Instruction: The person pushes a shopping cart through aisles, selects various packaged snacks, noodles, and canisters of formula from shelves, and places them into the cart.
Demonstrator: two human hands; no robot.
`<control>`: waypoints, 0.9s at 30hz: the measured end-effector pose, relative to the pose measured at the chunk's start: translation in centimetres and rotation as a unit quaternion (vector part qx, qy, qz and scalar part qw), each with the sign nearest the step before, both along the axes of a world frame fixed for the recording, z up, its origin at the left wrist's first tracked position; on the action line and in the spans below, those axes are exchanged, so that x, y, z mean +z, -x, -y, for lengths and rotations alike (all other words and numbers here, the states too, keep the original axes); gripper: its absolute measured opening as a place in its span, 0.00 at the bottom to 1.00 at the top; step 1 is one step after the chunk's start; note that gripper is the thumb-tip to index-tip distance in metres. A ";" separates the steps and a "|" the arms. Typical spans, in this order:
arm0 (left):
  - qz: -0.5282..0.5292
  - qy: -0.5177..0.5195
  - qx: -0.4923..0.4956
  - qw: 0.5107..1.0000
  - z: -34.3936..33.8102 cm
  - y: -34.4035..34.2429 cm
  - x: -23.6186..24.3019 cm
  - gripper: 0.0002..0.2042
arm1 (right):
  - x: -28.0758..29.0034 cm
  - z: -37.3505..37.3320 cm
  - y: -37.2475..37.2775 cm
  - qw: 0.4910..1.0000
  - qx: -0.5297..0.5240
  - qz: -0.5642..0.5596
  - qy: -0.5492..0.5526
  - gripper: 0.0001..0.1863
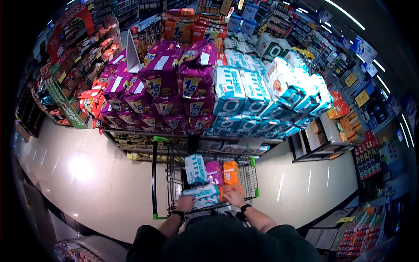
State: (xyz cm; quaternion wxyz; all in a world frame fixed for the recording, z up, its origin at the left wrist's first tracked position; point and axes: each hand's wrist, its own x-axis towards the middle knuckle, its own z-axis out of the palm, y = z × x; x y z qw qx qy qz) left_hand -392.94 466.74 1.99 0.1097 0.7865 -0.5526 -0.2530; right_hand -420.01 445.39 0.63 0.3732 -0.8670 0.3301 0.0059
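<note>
A wire shopping cart (pixel 251 174) with green corners holds white-and-teal packs (pixel 195 170), a magenta pack (pixel 214 172) and orange packs (pixel 230 170). My left hand (pixel 186 201) has curled fingers on the left end of a white-and-teal pack at the near side. My right hand (pixel 234 196) lies over the near orange pack, touching it, with its fingers apart. Both wrists wear dark bands.
A display (pixel 205 139) stacked with purple bags (pixel 159 74) and teal-white packs (pixel 229 87) stands just beyond the cart. Snack shelving (pixel 63 100) flanks the left aisle. Further shelves (pixel 318 144) and a red-packet display (pixel 358 231) line the right. Pale tiled floor (pixel 109 183) surrounds the cart.
</note>
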 end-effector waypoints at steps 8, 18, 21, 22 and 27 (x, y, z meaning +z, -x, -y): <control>-0.117 -0.103 0.029 0.987 0.7 1.0 -4.7 0.23 | -7.8 -2.0 15.9 0.932 -0.311 0.002 -0.184 0.14; 0.219 0.249 0.298 0.895 -3.0 -7.6 6.1 0.27 | -3.8 -18.1 29.3 0.768 -0.558 0.012 -0.315 0.11; 0.234 0.164 0.365 0.886 -4.2 -10.3 5.6 0.31 | -3.5 -22.3 29.9 0.736 -0.555 -0.025 -0.386 0.09; 0.171 0.111 0.392 0.897 -4.1 -10.5 6.8 0.32 | -4.2 -22.9 30.7 0.727 -0.548 -0.008 -0.414 0.10; -0.138 0.055 0.490 0.859 -5.7 -14.4 4.4 0.18 | -2.6 -21.9 30.0 0.723 -0.553 0.011 -0.414 0.11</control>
